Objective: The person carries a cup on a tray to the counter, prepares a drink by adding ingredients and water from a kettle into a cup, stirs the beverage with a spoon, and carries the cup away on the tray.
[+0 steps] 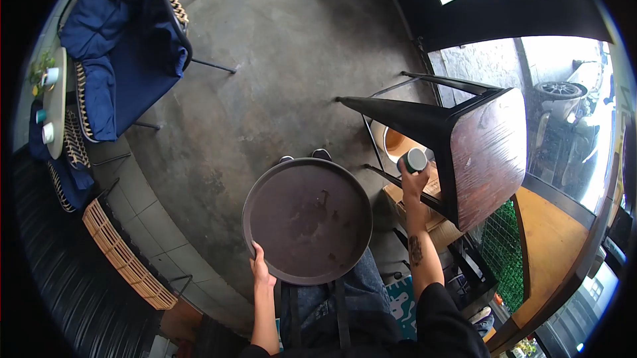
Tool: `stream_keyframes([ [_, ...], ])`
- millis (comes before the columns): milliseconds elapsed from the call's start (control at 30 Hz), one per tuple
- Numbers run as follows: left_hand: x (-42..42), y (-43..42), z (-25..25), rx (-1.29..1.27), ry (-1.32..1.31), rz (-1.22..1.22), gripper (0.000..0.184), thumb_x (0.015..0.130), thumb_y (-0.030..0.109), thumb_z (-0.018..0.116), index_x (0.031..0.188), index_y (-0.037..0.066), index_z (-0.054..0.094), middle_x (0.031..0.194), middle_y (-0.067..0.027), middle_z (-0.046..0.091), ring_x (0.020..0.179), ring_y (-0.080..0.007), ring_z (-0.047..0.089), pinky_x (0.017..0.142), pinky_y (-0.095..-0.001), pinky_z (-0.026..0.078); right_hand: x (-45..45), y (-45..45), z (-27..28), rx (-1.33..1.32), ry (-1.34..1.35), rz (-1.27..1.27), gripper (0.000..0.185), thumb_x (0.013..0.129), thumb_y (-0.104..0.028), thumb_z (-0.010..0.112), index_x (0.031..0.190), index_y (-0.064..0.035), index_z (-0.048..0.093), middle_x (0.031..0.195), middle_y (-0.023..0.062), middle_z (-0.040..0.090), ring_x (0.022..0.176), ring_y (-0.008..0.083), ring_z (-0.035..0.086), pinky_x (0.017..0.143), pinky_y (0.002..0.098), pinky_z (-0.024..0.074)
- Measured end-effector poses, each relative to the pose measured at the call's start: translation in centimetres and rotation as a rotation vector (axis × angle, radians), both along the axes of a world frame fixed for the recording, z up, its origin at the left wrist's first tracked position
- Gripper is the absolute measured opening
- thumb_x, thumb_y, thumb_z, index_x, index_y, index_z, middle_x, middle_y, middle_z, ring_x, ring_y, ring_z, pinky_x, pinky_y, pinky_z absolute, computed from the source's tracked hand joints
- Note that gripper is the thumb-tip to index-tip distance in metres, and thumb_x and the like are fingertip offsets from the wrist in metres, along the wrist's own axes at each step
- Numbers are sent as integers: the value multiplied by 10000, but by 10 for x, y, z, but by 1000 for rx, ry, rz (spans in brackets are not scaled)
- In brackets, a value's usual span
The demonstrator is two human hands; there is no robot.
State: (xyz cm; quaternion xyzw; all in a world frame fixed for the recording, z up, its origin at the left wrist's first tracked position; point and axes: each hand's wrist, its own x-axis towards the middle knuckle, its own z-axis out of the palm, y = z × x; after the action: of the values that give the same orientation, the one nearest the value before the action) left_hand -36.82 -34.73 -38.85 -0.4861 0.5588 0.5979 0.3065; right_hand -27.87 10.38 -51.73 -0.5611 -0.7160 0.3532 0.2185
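Note:
My left hand (262, 267) grips the near left rim of a round dark brown serving tray (292, 232), thumb over the edge. Dark wet-looking marks lie on the tray's surface, and nothing stands on it. Off to the right, my right hand (412, 182) is closed around a small cup (416, 159) with a dark green side and a pale round end facing up. Whether that end is its mouth or its base I cannot tell. Just beyond the cup is a white round container (379, 136) with a brownish inside, partly hidden.
A tall stool (488, 155) with black legs stands close to my right arm, cardboard boxes (434, 192) behind it. Blue cushioned chairs (133, 79) and a small table (58, 109) with cups are at left. A wooden counter (554, 245) runs along the window.

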Motion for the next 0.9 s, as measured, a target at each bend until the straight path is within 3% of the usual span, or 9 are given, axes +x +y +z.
stream_keyframes([
  [167, 2, 1, 2, 123, 113, 59, 696, 1043, 485, 568, 1515, 3, 396, 1489, -143, 514, 1314, -314, 567, 1071, -489, 511, -30, -69, 132, -176, -17, 242, 652, 723, -119, 894, 1279, -5, 574, 1131, 145, 694, 1046, 245, 693, 924, 376, 547],
  [233, 0, -2, 3, 212, 164, 97, 669, 1043, 488, 567, 1498, 14, 437, 1465, -136, 542, 1310, -308, 570, 1069, -481, 512, -49, -96, 194, -92, 75, 406, 655, 722, -124, 900, 1275, -10, 568, 1109, 125, 704, 1042, 223, 691, 943, 362, 540],
  [367, -20, -4, 29, 254, 246, 121, 698, 1026, 524, 581, 1492, 21, 453, 1468, -139, 542, 1307, -305, 572, 1078, -468, 504, -85, -138, 284, -7, 195, 747, 721, 647, -19, 846, 1315, -45, 576, 1249, 165, 674, 1140, 326, 686, 961, 401, 544],
  [433, -23, -11, 38, 262, 264, 169, 689, 1026, 519, 590, 1479, 13, 476, 1458, -118, 554, 1298, -265, 578, 1072, -422, 496, -101, -161, 314, -115, 203, 831, 746, 632, -30, 863, 1320, -51, 576, 1275, 171, 661, 1167, 352, 672, 978, 412, 548],
  [500, -23, -26, 37, 429, 281, 215, 716, 1019, 536, 592, 1486, 8, 467, 1458, -122, 555, 1302, -266, 576, 1070, -425, 496, -119, -184, 329, -115, 247, 996, 763, 624, -25, 872, 1326, -51, 574, 1271, 167, 662, 1168, 352, 670, 975, 416, 553],
  [667, -30, -51, 116, 373, 298, 317, 813, 997, 554, 611, 1533, -13, 385, 1503, -179, 516, 1346, -330, 548, 1104, -469, 488, -155, -258, 352, -108, 288, 1318, 786, 625, -32, 880, 1345, -37, 566, 1275, 175, 651, 1186, 376, 650, 997, 451, 557],
  [767, -22, -85, 129, 410, 448, 418, 826, 990, 541, 629, 1543, -12, 362, 1503, -187, 512, 1343, -336, 550, 1097, -491, 498, -177, -307, 364, -89, 330, 1471, 758, 658, -79, 877, 1343, -21, 558, 1276, 186, 642, 1189, 384, 642, 973, 456, 567],
  [800, -30, -90, 180, 310, 379, 455, 799, 998, 521, 625, 1539, -7, 368, 1497, -191, 515, 1337, -338, 554, 1088, -499, 509, -187, -322, 372, -57, 351, 1550, 749, 668, -96, 879, 1337, -7, 554, 1277, 199, 629, 1189, 398, 638, 959, 462, 572],
  [900, -26, -127, 193, 275, 458, 597, 760, 1018, 500, 599, 1537, -7, 369, 1500, -183, 511, 1345, -338, 545, 1093, -499, 505, -212, -373, 383, -111, 346, 1680, 773, 622, -66, 888, 1315, 2, 553, 1271, 215, 615, 1190, 418, 624, 993, 462, 536],
])
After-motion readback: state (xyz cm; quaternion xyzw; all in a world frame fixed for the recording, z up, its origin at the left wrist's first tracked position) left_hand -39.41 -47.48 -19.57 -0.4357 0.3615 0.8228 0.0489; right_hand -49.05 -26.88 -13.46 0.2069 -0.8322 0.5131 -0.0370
